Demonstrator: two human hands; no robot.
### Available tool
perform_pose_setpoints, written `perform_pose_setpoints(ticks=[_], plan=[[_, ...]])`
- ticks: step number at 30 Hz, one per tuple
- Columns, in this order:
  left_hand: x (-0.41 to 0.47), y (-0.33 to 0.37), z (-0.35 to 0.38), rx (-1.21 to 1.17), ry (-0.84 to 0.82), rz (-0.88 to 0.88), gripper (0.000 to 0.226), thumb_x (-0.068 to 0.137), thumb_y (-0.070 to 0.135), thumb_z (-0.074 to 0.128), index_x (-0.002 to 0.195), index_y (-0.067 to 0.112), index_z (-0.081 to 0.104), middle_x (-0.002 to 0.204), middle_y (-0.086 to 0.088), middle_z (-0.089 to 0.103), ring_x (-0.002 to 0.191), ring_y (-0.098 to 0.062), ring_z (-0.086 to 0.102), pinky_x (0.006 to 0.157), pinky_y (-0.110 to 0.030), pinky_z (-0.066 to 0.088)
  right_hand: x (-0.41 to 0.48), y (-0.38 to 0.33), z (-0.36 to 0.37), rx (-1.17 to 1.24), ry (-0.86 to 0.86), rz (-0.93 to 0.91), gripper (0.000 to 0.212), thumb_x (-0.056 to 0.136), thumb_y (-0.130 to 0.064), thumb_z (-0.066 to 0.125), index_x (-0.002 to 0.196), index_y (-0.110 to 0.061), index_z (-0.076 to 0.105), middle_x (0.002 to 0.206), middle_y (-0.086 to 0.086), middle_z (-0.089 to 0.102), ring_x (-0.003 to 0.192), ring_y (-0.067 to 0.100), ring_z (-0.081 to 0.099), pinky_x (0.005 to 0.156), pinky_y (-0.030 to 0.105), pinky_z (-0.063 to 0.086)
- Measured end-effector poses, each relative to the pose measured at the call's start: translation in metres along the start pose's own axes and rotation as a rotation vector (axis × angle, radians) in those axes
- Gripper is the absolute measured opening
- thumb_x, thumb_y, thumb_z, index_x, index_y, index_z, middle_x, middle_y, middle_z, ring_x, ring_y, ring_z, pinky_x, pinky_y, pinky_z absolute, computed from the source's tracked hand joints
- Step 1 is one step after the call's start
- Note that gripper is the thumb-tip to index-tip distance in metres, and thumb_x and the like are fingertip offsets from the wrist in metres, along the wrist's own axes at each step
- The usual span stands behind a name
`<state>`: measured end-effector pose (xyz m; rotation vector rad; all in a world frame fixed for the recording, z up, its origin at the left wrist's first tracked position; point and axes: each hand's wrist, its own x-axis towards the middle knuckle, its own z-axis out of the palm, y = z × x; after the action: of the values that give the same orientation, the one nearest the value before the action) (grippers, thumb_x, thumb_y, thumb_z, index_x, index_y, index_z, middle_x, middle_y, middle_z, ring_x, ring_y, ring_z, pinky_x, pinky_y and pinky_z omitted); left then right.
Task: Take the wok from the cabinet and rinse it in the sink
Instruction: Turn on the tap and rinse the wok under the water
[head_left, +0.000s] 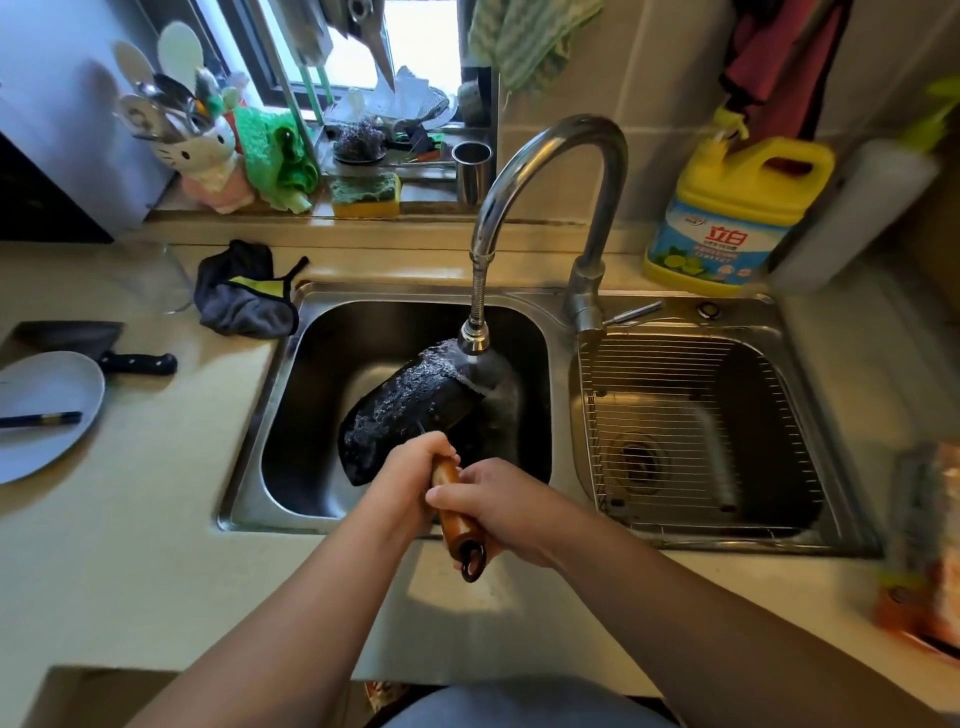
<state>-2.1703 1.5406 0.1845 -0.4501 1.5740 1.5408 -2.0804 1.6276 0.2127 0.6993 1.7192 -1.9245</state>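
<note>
The black wok (405, 410) is tipped on its side inside the left basin of the steel sink (291, 395), its wet, beaded underside facing me. Water runs from the faucet (545, 171) spout onto the wok's upper right edge. The brown wooden handle (457, 519) points toward me over the sink's front rim. My left hand (410, 473) grips the handle close to the pan. My right hand (498, 509) holds the handle just behind it, near the hanging loop.
The right basin (691, 426) holds a wire rack. A grey cloth (244, 296), a cleaver (98, 345) and a plate (47, 410) with chopsticks lie on the left counter. A yellow detergent jug (727, 213) stands behind the sink. A sponge (366, 195) and a utensil holder (202, 156) sit on the sill.
</note>
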Motion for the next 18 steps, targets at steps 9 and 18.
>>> perform_pose_setpoints(ticks=[9, 18], plan=[[-0.001, 0.004, -0.003, -0.127, 0.018, -0.035, 0.02, 0.094, 0.007, 0.052, 0.074, 0.005, 0.054, 0.059, -0.007, 0.054, 0.049, -0.016, 0.052, 0.053, -0.03, 0.044, 0.0, -0.002, -0.026, -0.022, 0.012, -0.023, 0.028, 0.096, -0.044, 0.055, 0.1, -0.018, 0.066, 0.073, 0.006, 0.073, 0.062, 0.019, 0.072, 0.056, 0.028, 0.059], [0.01, 0.005, -0.028, -0.318, -0.009, -0.135, 0.02, 0.09, 0.01, 0.054, 0.071, 0.005, 0.055, 0.056, -0.005, 0.054, 0.04, -0.011, 0.053, 0.04, -0.023, 0.048, 0.04, -0.035, -0.184, 0.351, 0.83, -0.081, 0.017, 0.099, -0.029, 0.055, 0.101, -0.013, 0.061, 0.095, 0.012, 0.07, 0.077, 0.02, 0.071, 0.069, 0.034, 0.06]])
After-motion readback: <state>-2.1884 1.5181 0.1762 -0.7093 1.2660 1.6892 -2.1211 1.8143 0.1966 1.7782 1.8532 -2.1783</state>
